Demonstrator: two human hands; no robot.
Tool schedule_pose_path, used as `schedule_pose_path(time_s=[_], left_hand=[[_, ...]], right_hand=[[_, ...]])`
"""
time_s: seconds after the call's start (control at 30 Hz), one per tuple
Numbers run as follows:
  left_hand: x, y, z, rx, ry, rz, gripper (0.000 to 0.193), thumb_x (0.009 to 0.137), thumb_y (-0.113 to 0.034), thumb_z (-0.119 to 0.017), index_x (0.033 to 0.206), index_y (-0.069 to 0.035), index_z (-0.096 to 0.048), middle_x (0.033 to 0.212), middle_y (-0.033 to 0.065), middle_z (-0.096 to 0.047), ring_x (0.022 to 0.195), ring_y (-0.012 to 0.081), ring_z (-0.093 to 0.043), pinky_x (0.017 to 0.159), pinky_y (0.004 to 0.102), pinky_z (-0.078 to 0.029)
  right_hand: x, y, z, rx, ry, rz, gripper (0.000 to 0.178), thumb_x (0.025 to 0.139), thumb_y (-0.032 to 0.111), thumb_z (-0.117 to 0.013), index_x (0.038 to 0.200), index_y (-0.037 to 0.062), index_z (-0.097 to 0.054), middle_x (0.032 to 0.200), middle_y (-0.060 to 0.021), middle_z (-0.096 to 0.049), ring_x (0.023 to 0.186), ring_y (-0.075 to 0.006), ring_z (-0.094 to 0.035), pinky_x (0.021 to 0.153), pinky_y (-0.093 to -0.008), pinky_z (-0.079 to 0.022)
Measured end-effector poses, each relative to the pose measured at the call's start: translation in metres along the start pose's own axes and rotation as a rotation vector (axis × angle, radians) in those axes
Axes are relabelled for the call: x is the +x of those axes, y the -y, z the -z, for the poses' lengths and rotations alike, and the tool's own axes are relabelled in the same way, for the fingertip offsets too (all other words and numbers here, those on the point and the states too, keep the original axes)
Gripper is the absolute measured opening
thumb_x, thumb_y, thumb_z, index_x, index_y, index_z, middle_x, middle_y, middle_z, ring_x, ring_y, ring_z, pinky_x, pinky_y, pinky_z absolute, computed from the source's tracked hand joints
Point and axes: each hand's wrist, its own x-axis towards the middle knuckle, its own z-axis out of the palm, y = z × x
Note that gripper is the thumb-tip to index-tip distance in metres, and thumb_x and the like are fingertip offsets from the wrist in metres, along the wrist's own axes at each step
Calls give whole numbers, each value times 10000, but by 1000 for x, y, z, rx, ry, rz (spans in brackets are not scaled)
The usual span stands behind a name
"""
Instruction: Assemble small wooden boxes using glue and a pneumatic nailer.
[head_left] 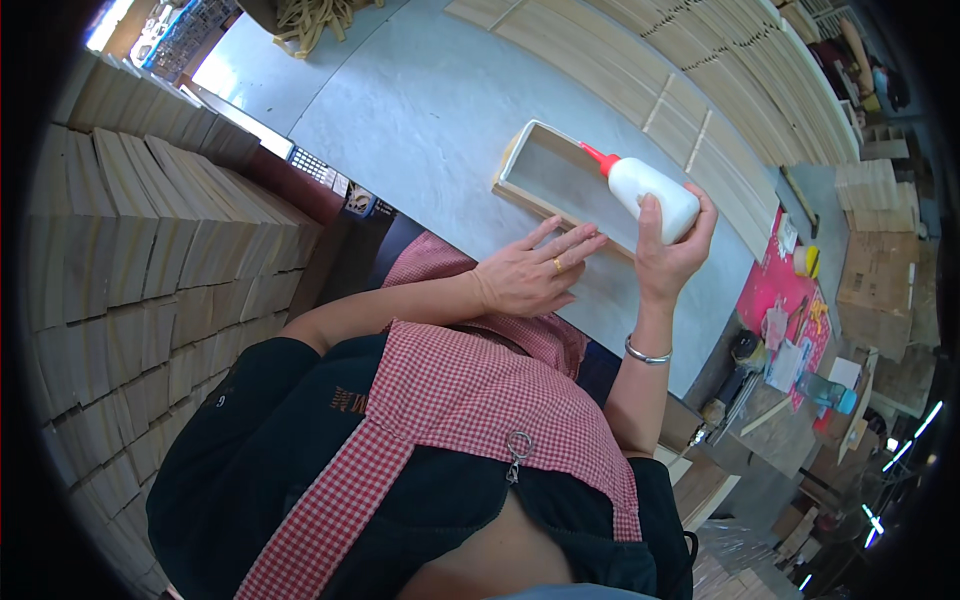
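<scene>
My right hand [672, 240] is wrapped around a white squeeze bottle [640, 186] with a red cap. Its pointed red nozzle [598, 155] tilts up and to the left above a shallow rectangular wooden frame [540, 203]. That frame lies on the grey tabletop [420, 110], its far right part hidden behind the bottle and hand. Beside the frame's near side is my left hand [540, 268], palm down, fingers stretched out, a ring on one. The fingertips reach the near wall; whether they touch it I cannot tell. No drop shows at the nozzle tip.
Rows of pale wooden boards [690, 110] line the table's far side. A bundle of tan strips [318, 20] hangs from a container at the far left. Tall stacks of wooden pieces [150, 230] stand at my left. A capped plastic bottle [828, 392] lies among clutter on the right.
</scene>
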Motion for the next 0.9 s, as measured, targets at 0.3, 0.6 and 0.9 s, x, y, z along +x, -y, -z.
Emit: schedule_pose_path(time_s=[0.3, 0.6, 0.9], left_hand=[[-1, -1, 1, 2, 43, 27, 420, 921, -348, -633, 1165, -6, -636, 1660, 152, -235, 1556, 307, -177, 1236, 524, -188], [1, -4, 7, 43, 88, 43, 409, 935, -368, -624, 1177, -39, -636, 1650, 152, -259, 1554, 311, -189, 1248, 528, -142], [2, -5, 4, 33, 79, 41, 364, 952, -354, -612, 1118, -31, -627, 1660, 157, -229, 1562, 316, -153, 1252, 534, -119]], right_hand=[[-12, -22, 59, -132, -123, -74, 479, 849, 245, -778, 1215, 24, -564, 1093, -152, -655, 910, -278, -638, 809, -372, -536], [-23, -45, 108, -292, -221, -65, 461, 850, 232, -777, 1207, 24, -574, 1112, -163, -665, 934, -288, -645, 828, -385, -540], [-33, -52, 133, -334, -281, -121, 456, 845, 222, -779, 1204, 26, -577, 1109, -163, -667, 934, -288, -643, 833, -392, -540]])
